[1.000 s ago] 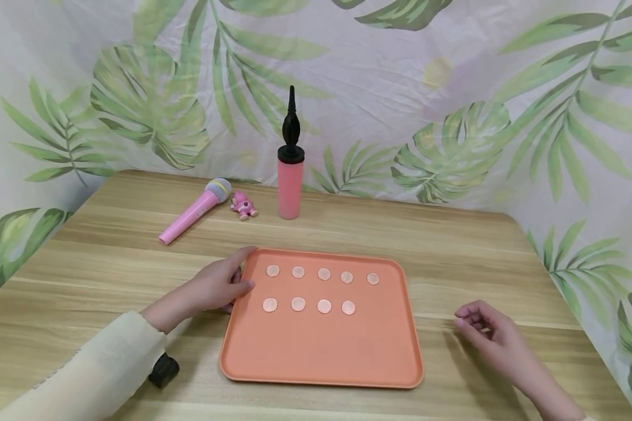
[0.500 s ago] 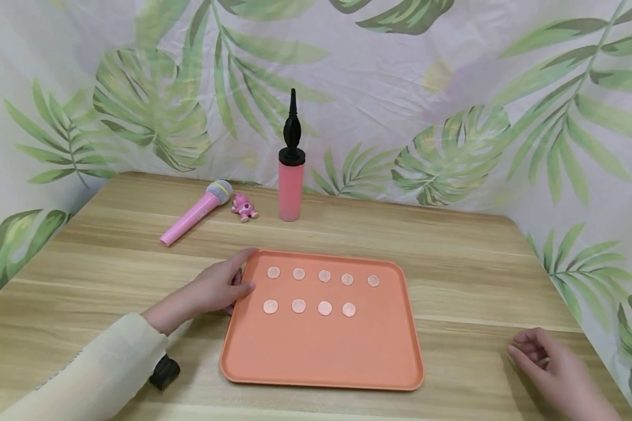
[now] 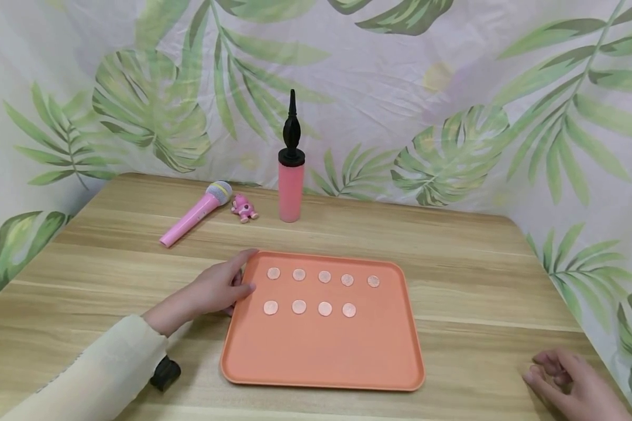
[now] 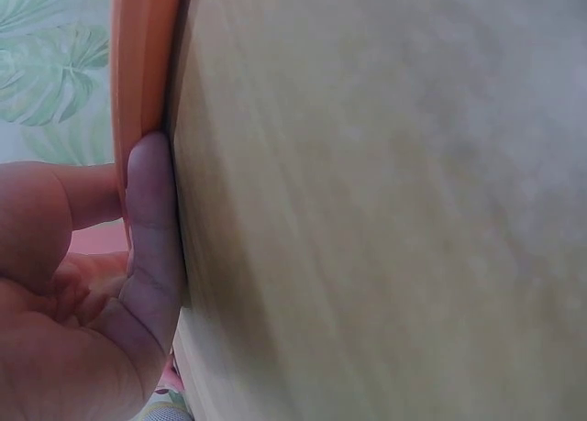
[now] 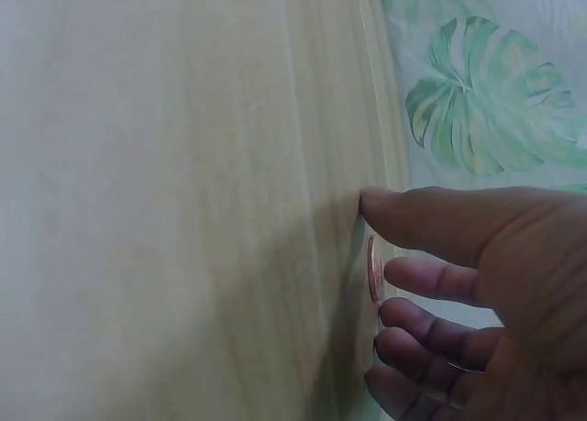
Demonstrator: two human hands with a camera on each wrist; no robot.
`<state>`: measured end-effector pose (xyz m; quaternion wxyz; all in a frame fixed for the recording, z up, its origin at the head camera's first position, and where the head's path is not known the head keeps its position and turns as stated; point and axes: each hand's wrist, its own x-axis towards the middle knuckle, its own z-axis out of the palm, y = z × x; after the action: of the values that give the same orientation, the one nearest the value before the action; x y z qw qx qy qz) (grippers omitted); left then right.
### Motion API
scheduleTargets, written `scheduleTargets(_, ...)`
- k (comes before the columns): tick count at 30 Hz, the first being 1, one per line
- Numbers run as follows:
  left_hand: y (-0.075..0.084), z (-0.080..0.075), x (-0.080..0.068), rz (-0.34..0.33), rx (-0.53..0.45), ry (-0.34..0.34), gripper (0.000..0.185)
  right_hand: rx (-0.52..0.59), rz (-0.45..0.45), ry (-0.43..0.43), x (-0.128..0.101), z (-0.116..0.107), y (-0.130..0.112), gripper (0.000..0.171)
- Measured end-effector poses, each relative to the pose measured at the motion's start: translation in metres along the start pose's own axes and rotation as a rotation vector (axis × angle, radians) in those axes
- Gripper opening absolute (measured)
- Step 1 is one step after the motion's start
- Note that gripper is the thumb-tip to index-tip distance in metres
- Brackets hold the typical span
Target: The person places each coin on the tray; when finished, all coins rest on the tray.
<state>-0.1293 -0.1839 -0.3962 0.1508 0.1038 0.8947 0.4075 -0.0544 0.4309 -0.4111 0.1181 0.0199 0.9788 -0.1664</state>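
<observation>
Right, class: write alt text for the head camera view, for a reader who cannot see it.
An orange tray holding nine coins sits on a wooden table; the left hand grips its left rim, the right hand rests near the table's right corner.

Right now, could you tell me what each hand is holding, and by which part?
The left hand grips the orange tray by its left rim. The right hand has its fingers around a coin on the table, not clearly pinching it.

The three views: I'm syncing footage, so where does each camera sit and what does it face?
Head: above, looks down at the table, orange tray, both hands.
Left wrist: by the left hand, whose fingers grip the tray's rim, also seen from the head.
Right wrist: by the right hand, fingers at a coin on the table.
</observation>
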Motion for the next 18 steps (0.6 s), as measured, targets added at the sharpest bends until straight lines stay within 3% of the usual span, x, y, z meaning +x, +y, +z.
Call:
scheduleTargets(9, -0.0002, 0.0008, 0.0005, -0.001, -0.005, -0.002, 0.07, 0.062, 0.142, -0.026, -0.0052, 0.0048, -0.0016, 0.049)
scheduleTargets(18, 0.0008, -0.0001, -0.0006, 0.005, -0.003, 0.003, 0.069, 0.055, 0.139, 0.006, -0.0039, 0.0083, 0.0039, 0.046)
